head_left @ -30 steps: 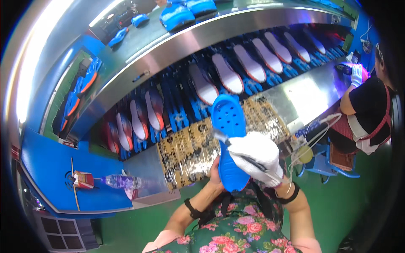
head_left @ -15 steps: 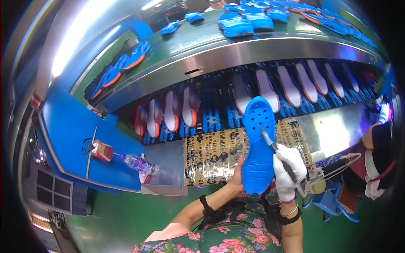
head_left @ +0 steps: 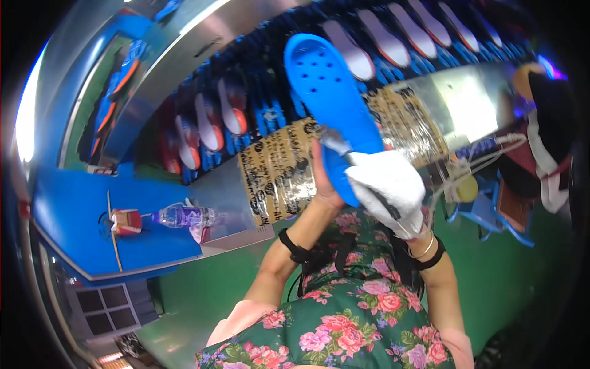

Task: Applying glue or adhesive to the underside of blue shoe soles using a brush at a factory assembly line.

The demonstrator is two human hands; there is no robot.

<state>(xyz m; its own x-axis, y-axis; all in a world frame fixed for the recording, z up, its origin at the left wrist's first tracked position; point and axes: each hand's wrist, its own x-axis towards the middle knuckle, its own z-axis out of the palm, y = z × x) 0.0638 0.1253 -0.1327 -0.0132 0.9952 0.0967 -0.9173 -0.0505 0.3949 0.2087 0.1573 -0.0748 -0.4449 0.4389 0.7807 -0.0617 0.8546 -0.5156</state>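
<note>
The left grip [head_left: 326, 176] curls around the blue shoe sole [head_left: 337, 98] at its near half; the right grip [head_left: 387, 192], in knitted white glove fabric, pinches 1 slim brush [head_left: 334, 140] over it. A slack left hold could let the smooth, holed, rounded sole twist — dragging the brush's flat tip off the edge onto the glossy, film-wrapped pad [head_left: 279, 169] beyond both grips.

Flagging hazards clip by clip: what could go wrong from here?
The blue sole, held up by the bare left hand, might slip or twist under the brush-like tool. The gloved right hand, close over the sole, might smear its surface. Loose white cables to that hand's right could snag it.
</note>
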